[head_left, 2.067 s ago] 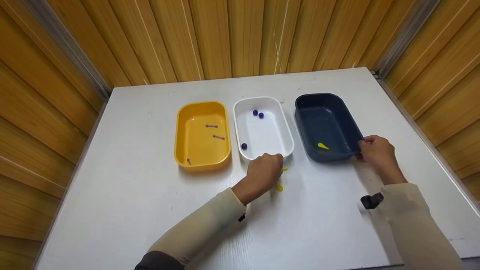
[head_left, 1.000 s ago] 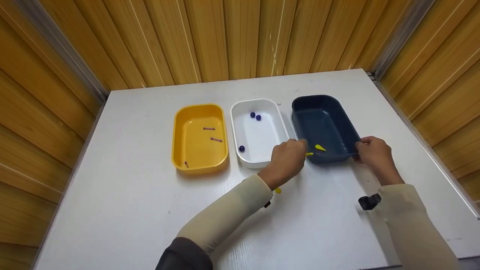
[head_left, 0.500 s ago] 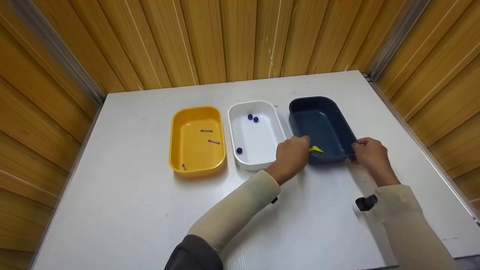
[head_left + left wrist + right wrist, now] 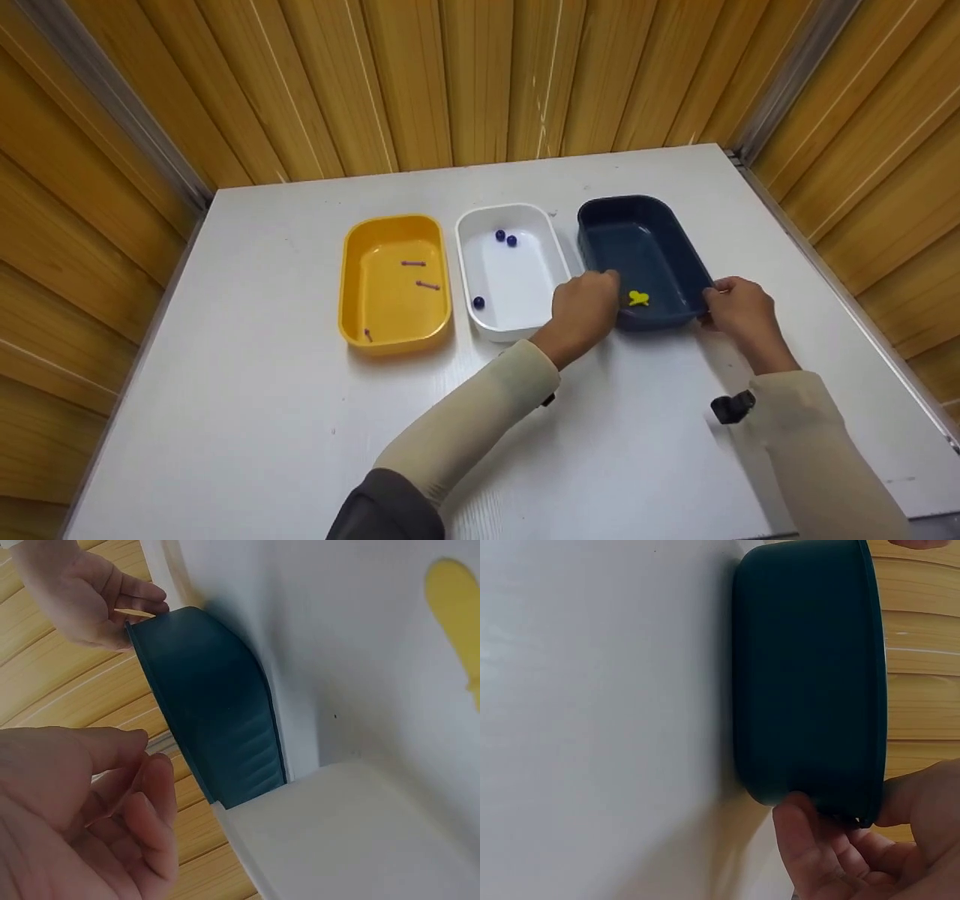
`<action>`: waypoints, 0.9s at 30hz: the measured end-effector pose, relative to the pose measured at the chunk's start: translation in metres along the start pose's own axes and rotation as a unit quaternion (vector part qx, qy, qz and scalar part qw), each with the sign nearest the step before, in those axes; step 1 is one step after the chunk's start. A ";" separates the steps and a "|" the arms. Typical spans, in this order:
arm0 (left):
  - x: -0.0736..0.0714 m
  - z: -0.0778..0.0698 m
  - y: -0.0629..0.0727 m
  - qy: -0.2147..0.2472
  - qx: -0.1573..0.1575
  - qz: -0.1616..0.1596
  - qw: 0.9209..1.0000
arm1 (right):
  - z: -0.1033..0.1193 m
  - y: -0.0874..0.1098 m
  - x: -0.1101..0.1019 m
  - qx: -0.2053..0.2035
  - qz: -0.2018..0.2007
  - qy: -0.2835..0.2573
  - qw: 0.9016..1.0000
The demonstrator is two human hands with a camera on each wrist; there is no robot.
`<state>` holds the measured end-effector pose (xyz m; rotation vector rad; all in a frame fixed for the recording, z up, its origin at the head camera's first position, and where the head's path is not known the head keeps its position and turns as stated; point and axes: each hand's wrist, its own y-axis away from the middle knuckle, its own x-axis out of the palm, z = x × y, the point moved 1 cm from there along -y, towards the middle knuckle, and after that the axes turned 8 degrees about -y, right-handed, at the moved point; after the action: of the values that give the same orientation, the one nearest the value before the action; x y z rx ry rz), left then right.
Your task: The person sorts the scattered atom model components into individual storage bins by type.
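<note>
In the head view my right hand grips the near right corner of a navy plastic tray, thumb over the rim and fingers beneath it. Over this tray's left rim is my left hand. Its fingers are loosely bent with nothing between them in the left wrist view, thumb tip and fingertips slightly apart. Inside the navy tray lie small yellow teardrop-shaped pieces, overlapping each other. Another yellow piece with a rounded end rests on the white table; my left arm hides it in the head view.
A white tray with three dark blue beads stands in the middle, partly behind my left hand. Left of it is a yellow tray with three small purple bar-shaped pieces. Wood-patterned walls border the white table.
My left hand has carried a yellow piece from the table in front of the white tray to the navy tray and let it drop there. My right hand keeps its grip.
</note>
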<state>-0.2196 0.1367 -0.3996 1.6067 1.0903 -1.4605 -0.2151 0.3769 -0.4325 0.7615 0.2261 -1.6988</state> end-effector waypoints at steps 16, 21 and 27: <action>0.001 0.018 0.028 0.014 0.032 0.024 0.999 | -0.001 -0.001 0.001 0.012 0.002 0.000 1.000; 0.006 0.024 0.039 0.019 0.041 0.026 0.999 | -0.001 -0.001 0.001 0.013 0.005 -0.001 1.000; 0.013 0.032 0.049 0.016 0.047 0.033 0.998 | 0.000 0.000 0.001 0.006 0.004 -0.001 1.000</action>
<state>-0.1874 0.0901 -0.4188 1.7197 0.9908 -1.4663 -0.2151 0.3757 -0.4329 0.7684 0.2124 -1.6951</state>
